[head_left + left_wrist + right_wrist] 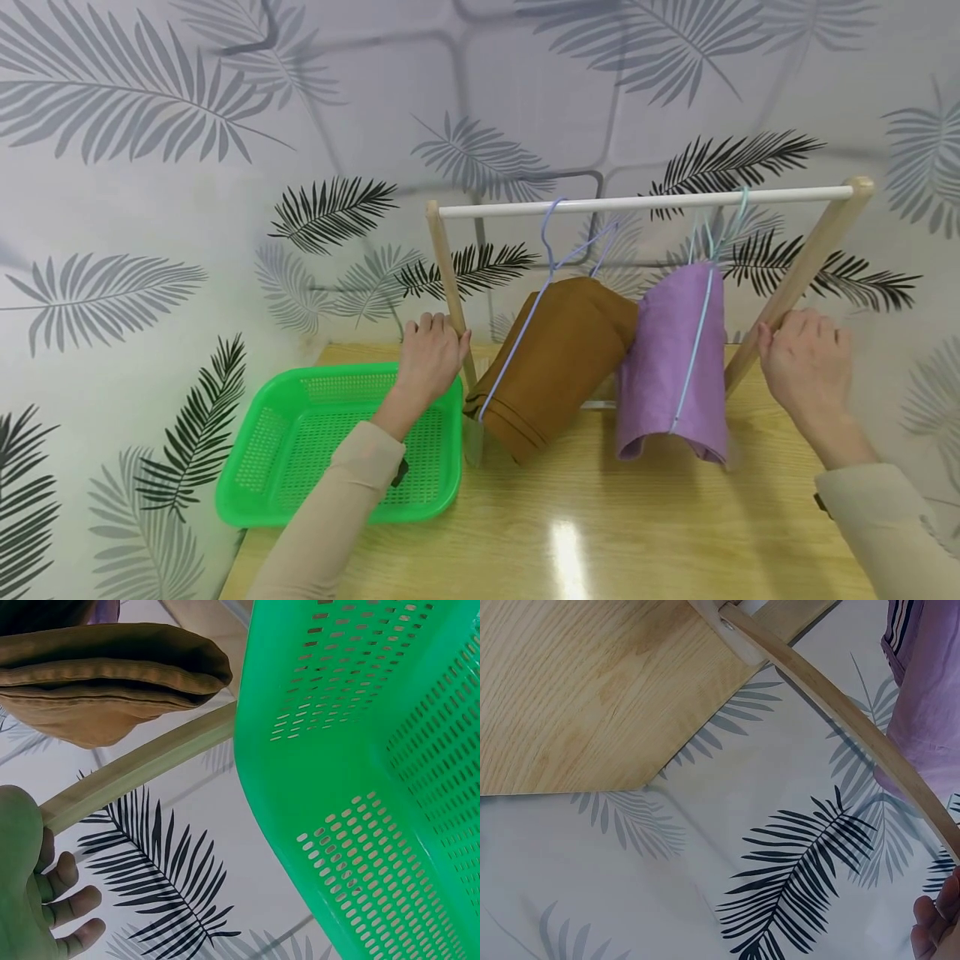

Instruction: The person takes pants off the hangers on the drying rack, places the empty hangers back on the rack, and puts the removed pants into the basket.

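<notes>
A small garment rack with wooden posts and a white rail (510, 208) stands on the wooden table. My left hand (431, 354) grips its left post (447, 271), which passes between thumb and fingers in the left wrist view. My right hand (810, 367) holds the right post (813, 250); only its fingertips (928, 919) show at the corner of the right wrist view. From the rail hangs a folded brown garment (562, 358) on a blue hanger (517, 333). Beside it, a purple garment (675, 358) hangs on a light-blue hanger (697, 342).
A green plastic basket (258, 508) with perforated walls sits left of the rack, under my left forearm. The table (637, 533) extends in front of the rack. Behind is a pale cloth or wall (360, 108) with a leaf print.
</notes>
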Tool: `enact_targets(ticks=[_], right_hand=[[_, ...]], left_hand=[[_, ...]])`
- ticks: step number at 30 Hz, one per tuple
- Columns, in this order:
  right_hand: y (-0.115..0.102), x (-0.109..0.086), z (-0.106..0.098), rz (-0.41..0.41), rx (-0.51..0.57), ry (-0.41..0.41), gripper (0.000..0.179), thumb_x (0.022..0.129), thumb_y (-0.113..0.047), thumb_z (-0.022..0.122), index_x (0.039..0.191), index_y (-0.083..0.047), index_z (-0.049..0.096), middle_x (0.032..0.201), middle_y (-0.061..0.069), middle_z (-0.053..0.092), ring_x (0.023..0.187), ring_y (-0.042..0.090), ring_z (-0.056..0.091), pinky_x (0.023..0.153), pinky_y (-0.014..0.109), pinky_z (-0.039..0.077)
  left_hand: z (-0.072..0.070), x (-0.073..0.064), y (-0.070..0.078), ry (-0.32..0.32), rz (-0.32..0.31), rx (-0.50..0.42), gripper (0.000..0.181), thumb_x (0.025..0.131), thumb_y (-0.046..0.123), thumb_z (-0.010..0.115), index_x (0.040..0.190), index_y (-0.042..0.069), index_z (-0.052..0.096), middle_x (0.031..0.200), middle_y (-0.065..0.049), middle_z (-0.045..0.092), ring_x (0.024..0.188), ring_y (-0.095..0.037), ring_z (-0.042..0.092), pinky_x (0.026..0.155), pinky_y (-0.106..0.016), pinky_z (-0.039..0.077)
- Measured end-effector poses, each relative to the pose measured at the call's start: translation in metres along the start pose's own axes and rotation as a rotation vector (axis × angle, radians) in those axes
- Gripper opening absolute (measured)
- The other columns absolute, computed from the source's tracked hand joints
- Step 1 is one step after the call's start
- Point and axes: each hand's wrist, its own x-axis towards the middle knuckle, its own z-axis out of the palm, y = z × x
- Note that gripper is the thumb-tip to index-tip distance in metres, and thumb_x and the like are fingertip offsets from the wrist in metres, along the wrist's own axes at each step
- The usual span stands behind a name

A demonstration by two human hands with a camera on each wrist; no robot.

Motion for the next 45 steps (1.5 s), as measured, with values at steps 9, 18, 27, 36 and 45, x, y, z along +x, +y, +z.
enact_targets(ticks=[9,18,27,36,45], right_hand=[[-0.001,0.000,-0.012,0.038,0.044,-0.092,0.038,0.101,-0.024,0.060,0.092,0.012,0.054,0.084,0.035,0.056,0.076,0.055,0.055,0.065,0.062,0.041],[-0.006,0.000,-0.029,0.068,0.115,-0.178,0.043,0.096,-0.019,0.069,0.112,0.021,0.062,0.101,0.042,0.061,0.093,0.060,0.058,0.077,0.068,0.046],[-0.023,-0.006,-0.050,0.063,0.182,-0.084,0.043,0.095,-0.023,0.069,0.113,0.017,0.064,0.099,0.037,0.065,0.090,0.055,0.061,0.080,0.064,0.048],[-0.054,-0.004,-0.079,0.041,0.289,0.054,0.064,0.099,-0.047,0.060,0.112,0.016,0.065,0.097,0.033,0.066,0.090,0.053,0.061,0.079,0.062,0.046],[-0.090,-0.003,-0.099,0.007,0.369,0.161,0.086,0.103,-0.069,0.045,0.109,0.014,0.068,0.094,0.032,0.070,0.085,0.053,0.062,0.074,0.061,0.044]], left_hand=[[-0.001,-0.001,0.000,-0.030,0.004,-0.010,0.052,0.113,0.042,0.046,0.083,0.006,0.070,0.085,-0.009,0.067,0.081,-0.027,0.060,0.070,-0.040,0.049],[0.001,-0.001,-0.001,-0.017,0.008,-0.008,0.053,0.113,0.042,0.046,0.082,0.006,0.069,0.086,-0.010,0.068,0.082,-0.028,0.061,0.070,-0.041,0.051],[-0.001,0.000,-0.001,0.004,0.015,0.017,0.052,0.113,0.042,0.047,0.080,0.007,0.068,0.085,-0.009,0.067,0.080,-0.027,0.061,0.068,-0.039,0.049],[0.000,0.000,-0.001,0.032,0.019,0.021,0.052,0.112,0.042,0.048,0.078,0.008,0.068,0.084,-0.009,0.068,0.080,-0.027,0.062,0.067,-0.039,0.048],[-0.001,-0.001,-0.001,0.031,0.022,0.019,0.052,0.112,0.042,0.048,0.076,0.009,0.066,0.084,-0.009,0.067,0.079,-0.027,0.061,0.067,-0.039,0.049]])
